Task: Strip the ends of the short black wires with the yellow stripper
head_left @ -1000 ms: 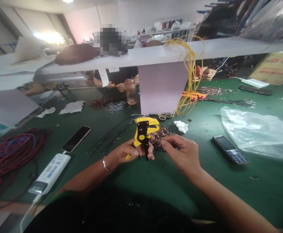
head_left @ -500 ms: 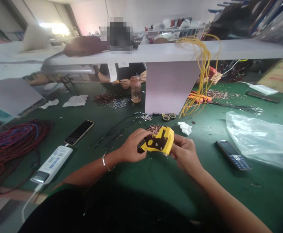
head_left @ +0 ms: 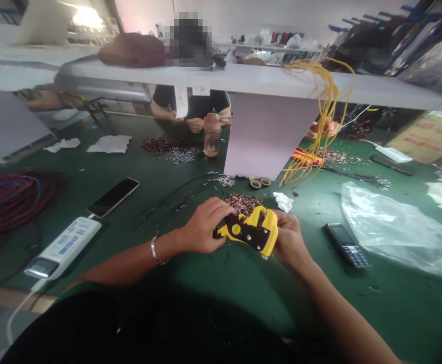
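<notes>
A yellow and black wire stripper [head_left: 254, 230] is held over the green table, its yellow head toward the right. My left hand [head_left: 206, 226] is wrapped round its handles. At the tool's head, my right hand [head_left: 291, 240] has its fingers closed; whatever they pinch is hidden behind the yellow head. Just beyond the tool lies a pile of small copper-coloured pieces [head_left: 242, 202]. Thin black wires [head_left: 171, 194] are spread on the table to the left of the pile.
Left are a phone [head_left: 113, 197], a white power bank [head_left: 65, 247] and red-blue cable coils [head_left: 12, 202]. Right are a keypad phone [head_left: 347, 245] and clear plastic [head_left: 398, 227]. Ahead are tape rolls [head_left: 260, 183], a bottle [head_left: 212, 135], yellow wires [head_left: 321, 111] and co-workers' hands under a shelf [head_left: 258, 83].
The tool's head has tilted a little downward to the right, with both hands still at it. The view has shifted, and the co-worker's hands across the table have moved.
</notes>
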Tool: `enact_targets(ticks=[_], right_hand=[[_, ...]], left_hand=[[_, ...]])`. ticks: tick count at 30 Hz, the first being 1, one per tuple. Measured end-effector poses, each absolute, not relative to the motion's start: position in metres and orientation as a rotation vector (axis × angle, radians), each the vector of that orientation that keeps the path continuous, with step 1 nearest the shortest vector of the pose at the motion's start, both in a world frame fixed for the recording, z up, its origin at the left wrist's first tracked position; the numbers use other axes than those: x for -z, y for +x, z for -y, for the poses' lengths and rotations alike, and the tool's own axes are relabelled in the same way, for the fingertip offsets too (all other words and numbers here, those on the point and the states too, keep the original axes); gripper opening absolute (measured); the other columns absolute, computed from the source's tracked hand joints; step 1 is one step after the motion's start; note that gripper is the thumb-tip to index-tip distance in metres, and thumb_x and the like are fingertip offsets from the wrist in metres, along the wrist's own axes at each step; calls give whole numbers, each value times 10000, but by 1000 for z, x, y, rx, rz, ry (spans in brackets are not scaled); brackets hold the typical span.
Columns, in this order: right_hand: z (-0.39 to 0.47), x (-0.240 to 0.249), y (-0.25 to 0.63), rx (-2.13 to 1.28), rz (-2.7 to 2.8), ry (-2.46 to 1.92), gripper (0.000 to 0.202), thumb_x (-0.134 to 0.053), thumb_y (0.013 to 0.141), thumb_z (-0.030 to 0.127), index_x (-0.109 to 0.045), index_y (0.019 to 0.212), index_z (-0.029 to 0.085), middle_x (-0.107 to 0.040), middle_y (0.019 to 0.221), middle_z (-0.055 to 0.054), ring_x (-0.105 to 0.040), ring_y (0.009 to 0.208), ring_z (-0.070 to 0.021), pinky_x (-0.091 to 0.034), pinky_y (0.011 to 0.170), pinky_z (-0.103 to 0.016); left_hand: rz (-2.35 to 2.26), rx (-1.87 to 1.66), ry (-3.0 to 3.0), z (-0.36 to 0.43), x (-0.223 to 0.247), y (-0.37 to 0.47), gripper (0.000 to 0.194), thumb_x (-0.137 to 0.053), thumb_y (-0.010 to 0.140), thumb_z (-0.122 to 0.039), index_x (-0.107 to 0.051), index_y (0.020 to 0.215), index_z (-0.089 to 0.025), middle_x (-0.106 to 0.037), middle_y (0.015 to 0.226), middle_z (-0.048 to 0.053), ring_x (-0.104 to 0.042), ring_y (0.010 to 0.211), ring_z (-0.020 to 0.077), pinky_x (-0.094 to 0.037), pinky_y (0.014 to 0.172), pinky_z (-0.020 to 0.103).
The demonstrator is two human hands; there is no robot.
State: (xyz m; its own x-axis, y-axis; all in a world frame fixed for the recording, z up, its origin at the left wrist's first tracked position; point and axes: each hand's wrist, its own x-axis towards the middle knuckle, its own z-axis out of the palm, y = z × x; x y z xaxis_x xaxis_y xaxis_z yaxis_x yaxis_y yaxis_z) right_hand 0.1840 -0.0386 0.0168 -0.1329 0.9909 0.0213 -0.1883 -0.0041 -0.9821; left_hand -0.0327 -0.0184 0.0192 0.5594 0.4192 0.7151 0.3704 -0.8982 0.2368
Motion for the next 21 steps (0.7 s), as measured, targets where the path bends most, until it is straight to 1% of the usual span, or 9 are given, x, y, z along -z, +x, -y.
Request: enact_targets(ticks=[4,11,13,18,21], right_hand=[[40,-19,183,-1397,1130,-988,98,-806,609,259,-728,611,198,-609,478,1,-548,447,-155,-448,437,-277],[41,-26,180,-1420,1055,-988,72,-794,569,213,-767,635,202,-676,541,-8,-550,441,-139,-452,435,-263],[41,-27,180,-1427,1041,-986,58,-785,562,192,-762,614,199,-663,529,0,-536,433,-128,-450,434,-253],[41,-29,180,-1458,1047,-988,41,-764,559,160,-739,568,192,-578,457,29,-465,397,-96,-432,431,-236],[42,-28,181,-1464,1049,-999,44,-759,556,162,-739,582,192,-588,473,25,-458,397,-97,-400,411,-233]], left_hand=[[-702,-1284,2717,19,-18,-32,480,-559,676,-105,-464,1141,-174,-602,936,94,-557,814,216,-519,722,386],[-710,-1322,2725,18,-14,-32,450,-560,695,-106,-476,1134,-160,-618,918,97,-574,807,216,-529,712,383],[-722,-1332,2729,18,-13,-32,435,-561,702,-111,-480,1127,-160,-622,904,93,-579,793,212,-531,697,375],[-761,-1370,2785,19,-11,-32,401,-569,731,-121,-488,1121,-171,-632,885,78,-593,773,202,-536,671,355],[-782,-1398,2812,20,-7,-33,381,-581,740,-129,-498,1110,-170,-640,867,72,-604,754,197,-533,651,344]])
